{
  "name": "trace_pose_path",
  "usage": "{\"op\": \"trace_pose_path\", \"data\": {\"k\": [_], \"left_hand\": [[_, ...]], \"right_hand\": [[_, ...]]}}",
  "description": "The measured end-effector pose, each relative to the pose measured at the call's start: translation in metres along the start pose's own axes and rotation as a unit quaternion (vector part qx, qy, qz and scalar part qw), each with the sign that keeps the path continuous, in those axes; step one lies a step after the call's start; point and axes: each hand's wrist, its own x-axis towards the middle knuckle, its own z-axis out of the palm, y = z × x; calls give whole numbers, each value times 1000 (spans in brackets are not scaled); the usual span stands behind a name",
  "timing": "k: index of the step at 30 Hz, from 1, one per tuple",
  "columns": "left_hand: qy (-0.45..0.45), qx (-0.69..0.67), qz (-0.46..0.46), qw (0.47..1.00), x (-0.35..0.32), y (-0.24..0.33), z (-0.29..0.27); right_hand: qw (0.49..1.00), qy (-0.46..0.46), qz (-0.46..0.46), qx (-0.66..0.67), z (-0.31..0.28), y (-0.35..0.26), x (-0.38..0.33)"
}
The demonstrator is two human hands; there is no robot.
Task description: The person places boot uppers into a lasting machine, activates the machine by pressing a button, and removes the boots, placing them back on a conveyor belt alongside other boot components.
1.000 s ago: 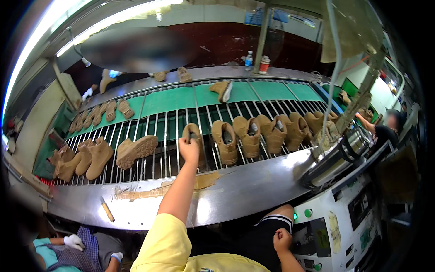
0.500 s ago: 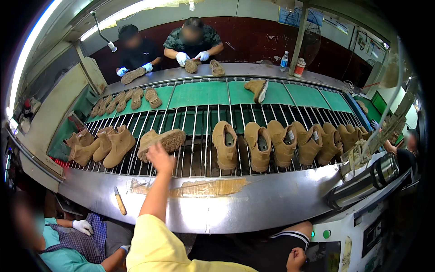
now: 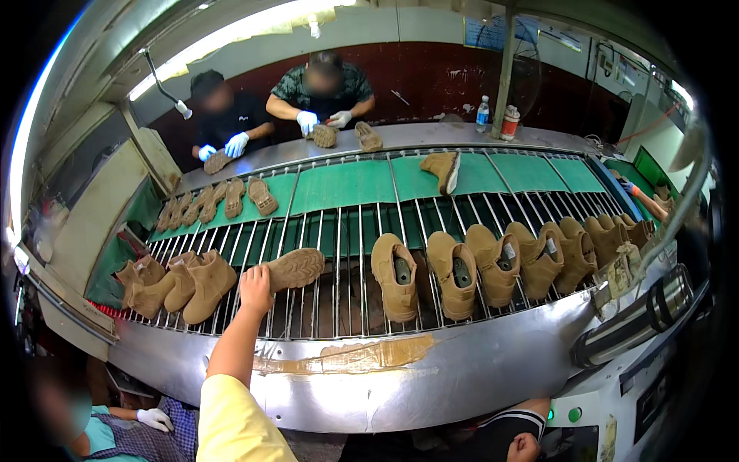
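My left hand [image 3: 256,289], on a yellow-sleeved arm, is closed around the near end of a tan boot [image 3: 296,269]. The boot lies on its side on the metal-rod rack [image 3: 346,308], its treaded sole showing; the hand hides most of the upper. Left of it, several tan boots lean together, the nearest being an upright boot [image 3: 209,286]. To the right, past a gap, a row of tan boots begins with an open-topped boot [image 3: 394,281]. My right hand [image 3: 523,448] rests low by my knee with curled fingers; whether it holds anything is hidden.
A steel ledge [image 3: 477,377] with brown tape edges the rack. Beyond lie a green belt [image 3: 346,185], several soles and another boot [image 3: 442,171]. Two gloved co-workers handle soles opposite; another person sits at lower left. A steel flask [image 3: 635,316] lies at right.
My left hand has gone from spread fingers over the boot to a grip on it. The boot has turned, its upper now mostly hidden. The whole view has shifted; my arm covers the ledge's knife.
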Motion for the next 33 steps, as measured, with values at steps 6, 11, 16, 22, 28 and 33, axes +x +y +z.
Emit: {"op": "trace_pose_path", "data": {"k": [6, 11, 16, 22, 28, 33], "left_hand": [[-61, -154, -65, 984, -12, 16, -141], [-117, -758, -202, 610, -113, 5, -147], [-142, -956, -115, 228, -206, 106, -150], [-352, -935, -12, -48, -267, 251, -284], [-392, -825, 151, 377, -262, 273, -302], [-294, -915, 15, 275, -262, 239, -305]], "right_hand": [[997, 64, -21, 47, 10, 5, -6], [998, 51, -7, 31, 3, -12, -14], [938, -66, -37, 338, 5, -81, -11], [531, -387, -88, 749, -19, -212, 29], [411, -296, -1, 862, -15, -160, -4], [391, -268, -21, 880, -33, -107, -7]]}}
